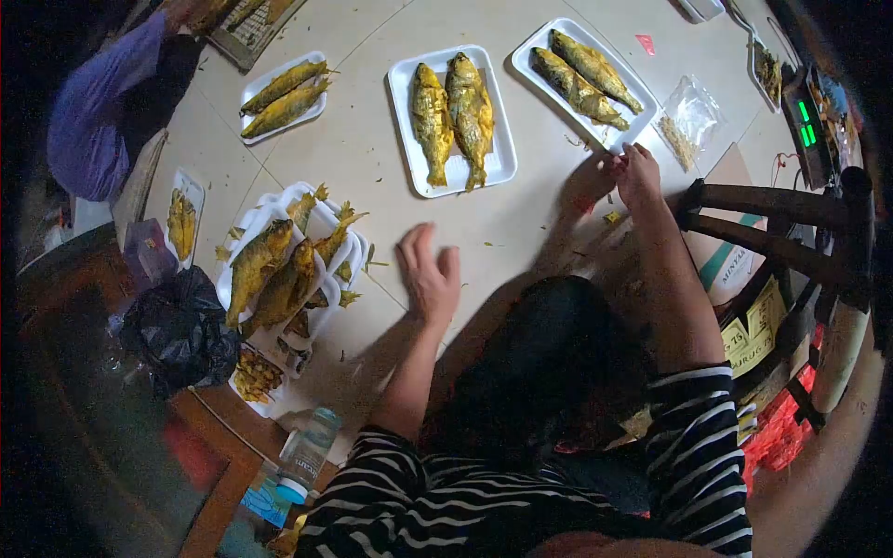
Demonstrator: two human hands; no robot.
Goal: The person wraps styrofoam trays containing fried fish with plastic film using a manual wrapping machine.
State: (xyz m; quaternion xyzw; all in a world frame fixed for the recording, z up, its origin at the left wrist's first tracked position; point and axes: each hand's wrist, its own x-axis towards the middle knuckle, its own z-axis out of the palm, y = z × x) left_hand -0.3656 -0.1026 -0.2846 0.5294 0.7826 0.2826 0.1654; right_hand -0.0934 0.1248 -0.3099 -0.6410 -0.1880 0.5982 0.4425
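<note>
My right hand (639,179) is at the near corner of a white foam tray (523,58) at the upper right, its fingers closed on the rim. Two yellow-brown whole fish (579,88) lie side by side in that tray. My left hand (430,277) hovers over the tiled floor with fingers apart and holds nothing. Above it, a second foam tray (406,139) carries two more fish (473,112). Left of that hand, several fish (260,265) are heaped on stacked foam trays (349,265).
A smaller tray (316,110) of fish lies upper left, near another person's purple clothing (98,112). A black plastic bag (181,325) and a bottle (310,451) stand lower left. At right are a clear plastic bag (693,112), a digital display (806,124) and a dark wooden stool (772,200).
</note>
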